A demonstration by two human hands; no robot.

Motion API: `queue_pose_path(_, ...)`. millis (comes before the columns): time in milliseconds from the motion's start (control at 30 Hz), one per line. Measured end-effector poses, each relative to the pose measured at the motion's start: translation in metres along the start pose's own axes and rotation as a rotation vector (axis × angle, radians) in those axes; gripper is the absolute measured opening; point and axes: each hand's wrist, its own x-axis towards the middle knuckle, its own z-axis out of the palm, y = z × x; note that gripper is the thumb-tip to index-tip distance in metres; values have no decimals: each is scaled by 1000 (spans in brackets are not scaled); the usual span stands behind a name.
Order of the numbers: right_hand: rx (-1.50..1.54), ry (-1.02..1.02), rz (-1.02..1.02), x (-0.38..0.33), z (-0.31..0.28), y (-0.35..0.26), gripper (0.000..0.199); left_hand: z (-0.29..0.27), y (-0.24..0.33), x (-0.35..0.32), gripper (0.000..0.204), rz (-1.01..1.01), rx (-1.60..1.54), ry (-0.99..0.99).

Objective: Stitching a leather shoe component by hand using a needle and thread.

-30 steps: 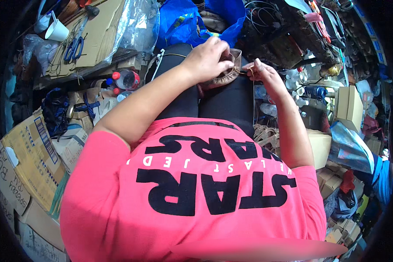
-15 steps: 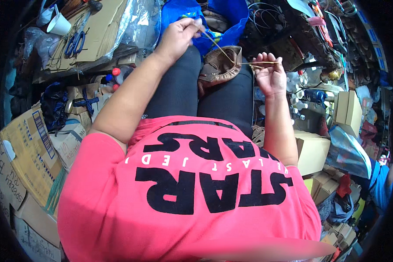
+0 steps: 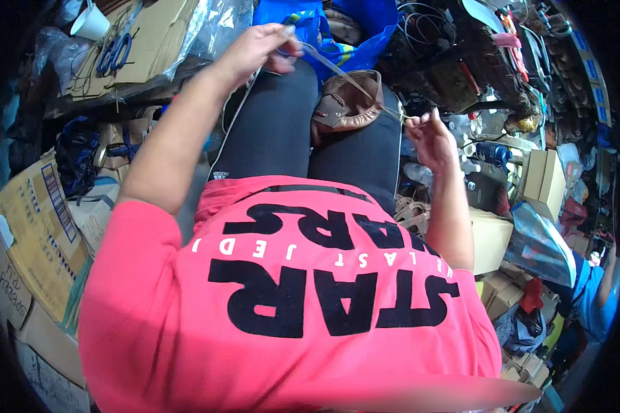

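Observation:
A brown leather shoe upper [image 3: 348, 103] rests across my thighs, its rounded opening facing up and a few small holes along its near edge. A pale cord [image 3: 337, 71] runs slantwise from my left hand, past the upper's right edge, to my right hand. Up and to the left of the upper, my left hand [image 3: 269, 48] pinches one stretch of the cord; its fingers are slightly blurred. My right hand [image 3: 432, 140], just right of the upper, has thumb and fingers closed on the other stretch. Neither hand touches the leather.
Beyond my knees stands an open blue bag [image 3: 368, 51] with brown pieces inside. Blue-handled scissors [image 3: 115, 54] and a white cup [image 3: 90, 23] lie on cardboard at left. Cartons [image 3: 45, 234] crowd my left side; boxes [image 3: 544, 179] and plastic bottles the right. A person's blue sleeve [image 3: 596, 292] shows far right.
My left hand has moved left and slightly down, drawing the cord along. My right hand has dropped a little, its fingers now curled in more. The upper stays almost in place.

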Motion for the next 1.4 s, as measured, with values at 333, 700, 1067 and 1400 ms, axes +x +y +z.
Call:
queue_pose_path(333,-1094,-302,-649,7,39,-42,41,70,-14,-36,38,593,934,-180)
queue_pose_path(700,-1359,-436,-79,-5,72,-16,29,86,-41,-22,21,478,732,-495)
queue_pose_path(1067,-512,-156,-154,3,20,-8,23,92,-43,-26,32,524,659,-406)
queue_pose_path(1400,-1021,485,-155,-41,-123,-5,36,93,-39,-22,20,753,557,-72)
